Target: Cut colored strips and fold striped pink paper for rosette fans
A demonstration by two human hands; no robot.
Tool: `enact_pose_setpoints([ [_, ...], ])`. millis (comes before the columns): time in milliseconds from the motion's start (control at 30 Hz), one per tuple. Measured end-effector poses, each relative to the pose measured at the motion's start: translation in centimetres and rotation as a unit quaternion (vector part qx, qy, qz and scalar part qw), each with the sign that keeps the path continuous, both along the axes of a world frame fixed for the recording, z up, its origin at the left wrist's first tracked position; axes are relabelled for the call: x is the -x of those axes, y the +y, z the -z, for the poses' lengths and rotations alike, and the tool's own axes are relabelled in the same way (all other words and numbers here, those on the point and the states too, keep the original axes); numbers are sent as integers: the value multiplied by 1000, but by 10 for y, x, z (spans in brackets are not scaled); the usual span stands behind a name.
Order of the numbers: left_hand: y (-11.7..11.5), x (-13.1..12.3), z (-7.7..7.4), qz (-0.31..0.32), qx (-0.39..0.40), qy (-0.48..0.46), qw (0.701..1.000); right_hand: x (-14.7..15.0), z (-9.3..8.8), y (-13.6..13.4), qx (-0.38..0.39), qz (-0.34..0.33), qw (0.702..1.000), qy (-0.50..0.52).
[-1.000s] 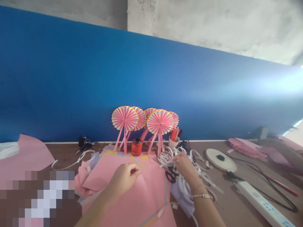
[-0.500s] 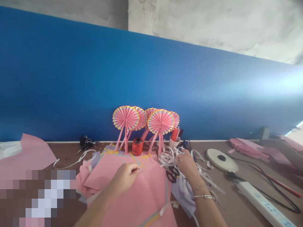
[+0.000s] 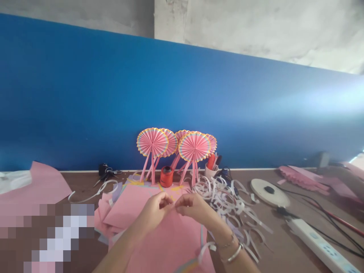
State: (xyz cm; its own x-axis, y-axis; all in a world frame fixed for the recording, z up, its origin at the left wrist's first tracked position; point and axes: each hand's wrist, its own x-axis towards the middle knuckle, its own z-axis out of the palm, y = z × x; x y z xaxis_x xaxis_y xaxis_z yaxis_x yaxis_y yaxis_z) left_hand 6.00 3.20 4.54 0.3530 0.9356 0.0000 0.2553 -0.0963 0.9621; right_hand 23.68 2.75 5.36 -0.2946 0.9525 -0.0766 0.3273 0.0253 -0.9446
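My left hand (image 3: 157,207) is pinched closed above the pink paper sheets (image 3: 159,246), thumb against forefinger. My right hand (image 3: 195,208), with a bracelet at the wrist, is pinched too, its fingertips nearly touching those of the left. Whatever lies between the fingertips is too small to make out. Just beyond the hands stands a red spool (image 3: 166,176) with a dark core. Several pink pleated paper fans (image 3: 152,142) with rainbow edges stand behind it on folded pink legs.
A tangle of white paper strips (image 3: 227,199) lies to the right, near a cup of pens (image 3: 211,171). Farther right are a cream round reel (image 3: 270,192) and a white power strip (image 3: 321,242). Black scissors (image 3: 106,172) rest at the back left, before the blue partition (image 3: 85,94).
My right hand has come left from the white strips to meet the left hand's fingertips. The black scissors that lay beside it are now out of sight. My left hand stays pinched.
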Motion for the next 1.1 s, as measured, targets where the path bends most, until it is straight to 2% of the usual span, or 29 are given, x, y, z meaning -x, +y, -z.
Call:
enact_pose_setpoints([
  [133, 1, 0, -2, 12, -8, -25, 1000, 9, 6, 1, 19, 36, 999, 18],
  [233, 0, -1, -3, -3, -34, 9, 999, 10, 5, 1, 23, 57, 998, 23],
  [300, -2, -1, -3, -65, -114, 52, 990, 12, 4, 0, 17, 72, 997, 32],
  [367, -4, -1, -3, -124, -231, 99, 960, 13, 5, 0, 2, 81, 996, 46],
  [433, -8, -1, -3, -138, -323, 151, 924, 14, 6, 0, -15, 86, 995, 56],
  [500, -11, -2, -3, -128, -366, 203, 899, 15, 8, 0, -32, 83, 994, 58],
  [700, -16, -4, -4, -114, -397, 263, 872, 18, 3, -3, -135, 91, 986, -25],
  [800, -16, -5, -6, -112, -400, 277, 866, 21, 0, -6, -159, 98, 981, -52],
  [1100, -16, -4, -10, -98, -374, 267, 883, 25, -4, -11, -175, 99, 978, -62],
])
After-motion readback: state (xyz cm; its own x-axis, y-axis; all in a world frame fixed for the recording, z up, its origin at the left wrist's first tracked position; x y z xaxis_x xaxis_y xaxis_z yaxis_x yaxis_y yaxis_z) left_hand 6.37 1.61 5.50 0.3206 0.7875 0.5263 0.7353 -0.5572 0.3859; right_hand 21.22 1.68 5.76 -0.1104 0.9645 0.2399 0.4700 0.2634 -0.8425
